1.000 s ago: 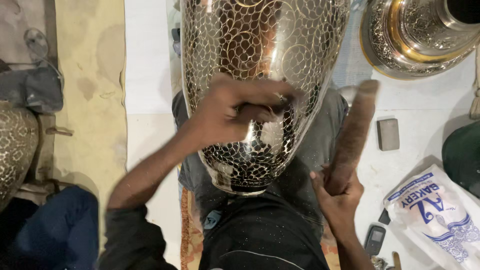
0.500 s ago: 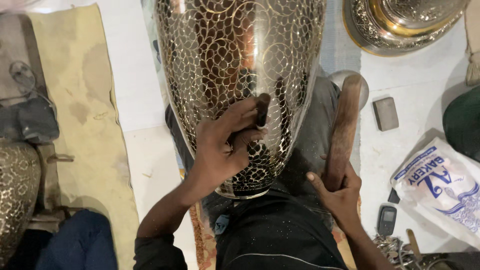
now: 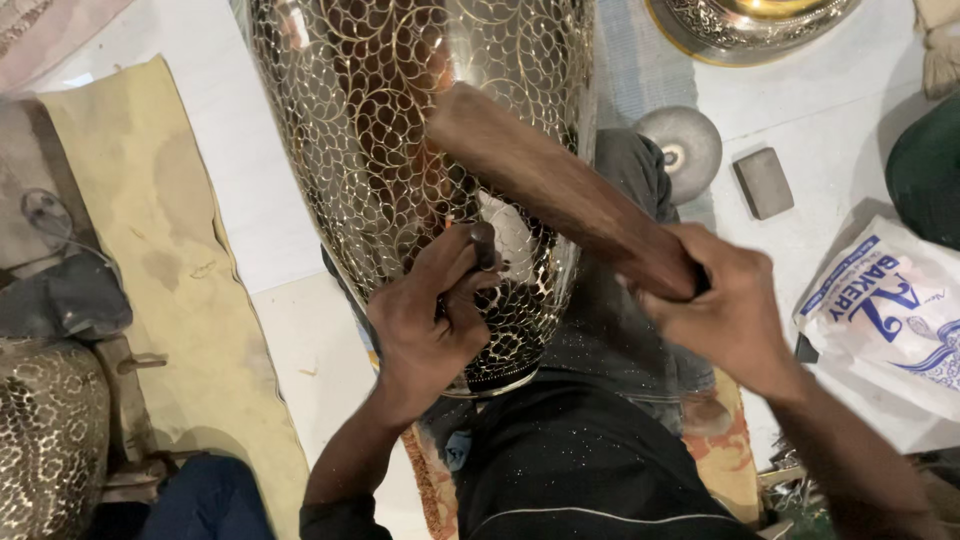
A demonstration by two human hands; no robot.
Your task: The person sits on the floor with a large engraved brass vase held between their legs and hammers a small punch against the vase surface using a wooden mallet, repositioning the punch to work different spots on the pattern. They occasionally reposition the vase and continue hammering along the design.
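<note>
A small dark metal punch (image 3: 483, 243) is held in the left hand (image 3: 425, 325) grip against the large engraved brass vase (image 3: 400, 130); a brown wooden mallet (image 3: 560, 190) is clasped by the right hand (image 3: 735, 315). Scale pattern is largely cut; remainder cannot be told.

The large vase (image 3: 400, 130) is polished metal, glossy and mirror-bright, its skin cut all over with a fine scale-like engraving that darkens toward the base. Across the vase lies a wooden mallet (image 3: 560, 190), brown, matt and worn smooth. Against the vase's lower wall stands a short dark metal punch (image 3: 483, 243), dull. Right of the vase lie a grey, matt metal disc (image 3: 680, 145), a matt grey block (image 3: 763, 182) and a glossy white plastic bag (image 3: 890, 320). Left of the vase a tan cloth (image 3: 180, 250) looks stained and rough.
</note>
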